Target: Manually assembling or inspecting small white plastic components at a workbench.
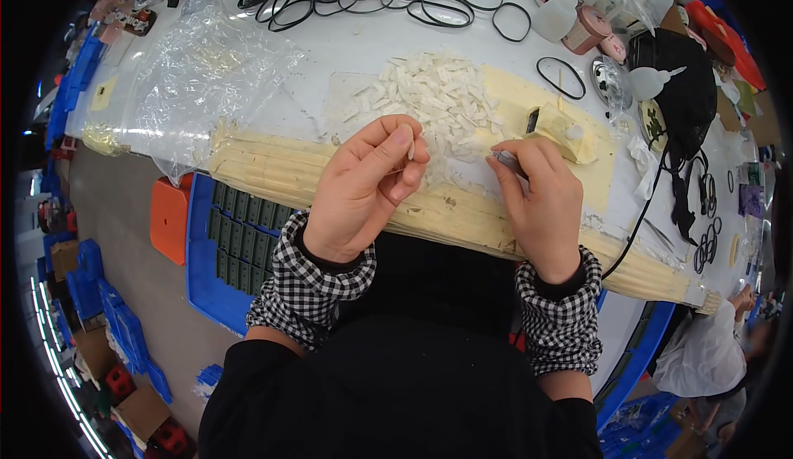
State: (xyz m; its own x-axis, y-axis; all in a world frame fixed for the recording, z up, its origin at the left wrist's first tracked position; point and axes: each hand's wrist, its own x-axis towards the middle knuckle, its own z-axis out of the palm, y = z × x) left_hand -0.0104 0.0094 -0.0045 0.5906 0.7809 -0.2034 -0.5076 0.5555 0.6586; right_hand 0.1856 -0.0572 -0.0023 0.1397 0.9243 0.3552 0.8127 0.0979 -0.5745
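Observation:
My left hand (pixel 372 180) is raised over the table's near edge, with thumb and forefinger pinching a small white strip (pixel 410 150). To its right, my right hand (pixel 541 199) has its fingers closed around a small grey object (pixel 510 162), mostly hidden by the fingers, so I cannot tell its kind. Behind both hands lies a loose pile of short white strips (pixel 438 91), partly on a cream sheet (pixel 514 87). Just beyond my right hand sits a yellowish taped block (pixel 566 135) with a dark end.
Black rubber rings (pixel 442 10) heap along the far side. A clear plastic bag (pixel 206 71) spreads at left. Padding (pixel 273 161) covers the near edge. Below stands a blue crate (pixel 198 248) of dark green parts, beside an orange stool (pixel 169 221). A person (pixel 702 356) is at right.

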